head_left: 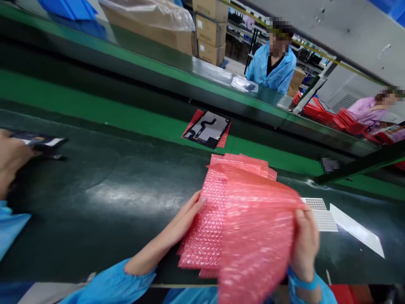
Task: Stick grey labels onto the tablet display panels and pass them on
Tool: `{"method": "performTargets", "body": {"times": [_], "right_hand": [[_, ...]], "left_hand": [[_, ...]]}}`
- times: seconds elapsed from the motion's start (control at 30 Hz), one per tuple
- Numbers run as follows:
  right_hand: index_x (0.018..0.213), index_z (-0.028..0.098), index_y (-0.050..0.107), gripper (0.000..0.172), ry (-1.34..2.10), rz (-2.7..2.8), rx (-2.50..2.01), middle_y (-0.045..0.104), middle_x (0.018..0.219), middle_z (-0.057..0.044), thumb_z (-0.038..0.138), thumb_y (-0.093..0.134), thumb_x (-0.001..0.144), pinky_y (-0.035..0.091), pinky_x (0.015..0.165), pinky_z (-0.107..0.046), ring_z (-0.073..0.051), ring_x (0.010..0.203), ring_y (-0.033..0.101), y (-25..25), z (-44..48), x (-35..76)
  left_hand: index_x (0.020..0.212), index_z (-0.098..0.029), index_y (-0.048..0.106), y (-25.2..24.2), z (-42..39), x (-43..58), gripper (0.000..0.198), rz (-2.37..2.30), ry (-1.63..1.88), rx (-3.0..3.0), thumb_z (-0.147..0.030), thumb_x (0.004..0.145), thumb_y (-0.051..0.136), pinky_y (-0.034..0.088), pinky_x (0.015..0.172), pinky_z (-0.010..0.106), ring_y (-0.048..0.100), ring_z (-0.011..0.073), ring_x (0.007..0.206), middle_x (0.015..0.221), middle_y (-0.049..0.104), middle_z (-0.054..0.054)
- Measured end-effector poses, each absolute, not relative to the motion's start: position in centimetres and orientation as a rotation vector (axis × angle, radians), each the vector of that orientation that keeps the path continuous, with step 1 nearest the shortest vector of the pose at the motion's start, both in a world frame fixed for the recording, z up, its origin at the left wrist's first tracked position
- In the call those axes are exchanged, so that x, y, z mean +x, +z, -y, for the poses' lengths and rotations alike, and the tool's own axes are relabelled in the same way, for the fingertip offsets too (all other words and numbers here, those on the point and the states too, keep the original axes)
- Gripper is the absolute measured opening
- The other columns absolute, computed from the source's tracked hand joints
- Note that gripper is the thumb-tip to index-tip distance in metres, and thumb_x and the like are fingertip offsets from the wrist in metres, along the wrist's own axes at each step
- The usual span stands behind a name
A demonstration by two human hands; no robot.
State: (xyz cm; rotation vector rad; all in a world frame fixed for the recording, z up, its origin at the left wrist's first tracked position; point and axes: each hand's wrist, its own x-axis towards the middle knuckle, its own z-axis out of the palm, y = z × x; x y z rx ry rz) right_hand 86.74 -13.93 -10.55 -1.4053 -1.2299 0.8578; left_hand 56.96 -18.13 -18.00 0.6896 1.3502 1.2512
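Observation:
A stack of red bubble wrap sheets or bags (205, 236) lies fanned out on the dark bench in front of me. My right hand (306, 236) grips the right edge of the top red bubble wrap bag (259, 236), which is lifted and bent over, somewhat blurred. Against the left edge of the stack rests my left hand (191, 213), its fingers stretched out and touching the bags. Part of the stack is hidden under the raised bag.
A flat black-and-grey panel (207, 128) lies on red wrap on the green ledge. White label sheets (324, 220) and a white strip (357, 232) lie at right. Another person's hand (12, 158) holds a dark device at left. Two people are beyond the bench.

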Motion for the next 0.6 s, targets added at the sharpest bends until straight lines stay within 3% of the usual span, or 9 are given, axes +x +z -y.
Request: {"method": "performTargets", "body": {"times": [0.1, 0.2, 0.3, 0.4, 0.47, 0.53, 0.6], "right_hand": [[0.116, 0.025, 0.059, 0.038, 1.071, 1.295, -1.380, 0.058, 0.066, 0.006, 0.059, 0.066, 0.099, 0.042, 0.051, -0.026, -0.014, 0.054, 0.051, -14.2, 15.0, 83.1], [0.134, 0.023, 0.055, 0.040, 1.082, 1.424, -1.404, 0.047, 0.061, 0.010, 0.048, 0.062, 0.104, 0.034, 0.048, -0.025, -0.012, 0.048, 0.042, -16.0, 16.2, 82.5], [0.144, 0.022, 0.056, 0.042, 1.063, 1.597, -1.374, 0.051, 0.062, 0.008, 0.037, 0.061, 0.105, 0.038, 0.051, -0.026, -0.013, 0.051, 0.049, -15.8, 16.8, 83.2], [0.125, 0.023, 0.071, 0.027, 0.991, 1.655, -1.321, 0.072, 0.076, 0.000, 0.038, 0.064, 0.104, 0.051, 0.059, -0.028, -0.016, 0.062, 0.066, -14.7, 15.8, 85.1], [0.108, 0.023, 0.077, 0.023, 0.775, 1.611, -1.402, 0.080, 0.089, -0.006, 0.042, 0.066, 0.102, 0.055, 0.065, -0.031, -0.020, 0.072, 0.072, -14.3, 14.2, 87.3], [0.112, 0.022, 0.077, 0.029, 0.570, 1.580, -1.565, 0.081, 0.098, -0.009, 0.046, 0.067, 0.100, 0.057, 0.071, -0.035, -0.024, 0.081, 0.075, -14.5, 12.4, 89.8], [0.118, 0.020, 0.077, 0.039, 0.610, 1.673, -1.711, 0.081, 0.095, -0.009, 0.053, 0.069, 0.098, 0.056, 0.073, -0.037, -0.026, 0.079, 0.074, -15.3, 10.9, 91.9]], "left_hand": [[0.115, -0.023, 0.077, -18.2, 18.3, 56.4, 0.088, -1.223, 1.211, 0.520, -0.098, 0.073, 0.062, 0.052, 0.113, 0.049, 0.060, 0.0424, 0.139, 0.133, 0.077, 0.011], [0.118, -0.021, 0.075, -18.6, 18.2, 55.7, 0.106, -1.182, 1.143, 0.457, -0.110, 0.064, 0.049, 0.056, 0.104, 0.050, 0.064, 0.0438, 0.134, 0.132, 0.077, 0.014], [0.126, -0.023, 0.070, -18.7, 17.9, 55.7, 0.090, -1.369, 1.099, 0.614, -0.087, 0.064, 0.082, 0.056, 0.104, 0.045, 0.066, 0.0404, 0.131, 0.137, 0.074, 0.014], [0.133, -0.023, 0.066, -18.4, 17.3, 56.4, 0.086, -1.550, 1.074, 0.760, -0.057, 0.061, 0.098, 0.052, 0.110, 0.042, 0.066, 0.0374, 0.132, 0.138, 0.073, 0.013], [0.134, -0.022, 0.065, -18.2, 17.0, 56.9, 0.086, -1.577, 1.066, 0.777, -0.055, 0.062, 0.098, 0.052, 0.110, 0.043, 0.067, 0.0369, 0.130, 0.136, 0.074, 0.013], [0.133, -0.021, 0.065, -18.1, 16.9, 57.2, 0.083, -1.571, 1.050, 0.762, -0.056, 0.064, 0.096, 0.055, 0.105, 0.043, 0.069, 0.0365, 0.125, 0.133, 0.074, 0.014], [0.131, -0.020, 0.065, -18.1, 16.9, 57.3, 0.081, -1.579, 1.040, 0.738, -0.057, 0.066, 0.095, 0.058, 0.098, 0.042, 0.072, 0.0354, 0.118, 0.130, 0.075, 0.014]]}}
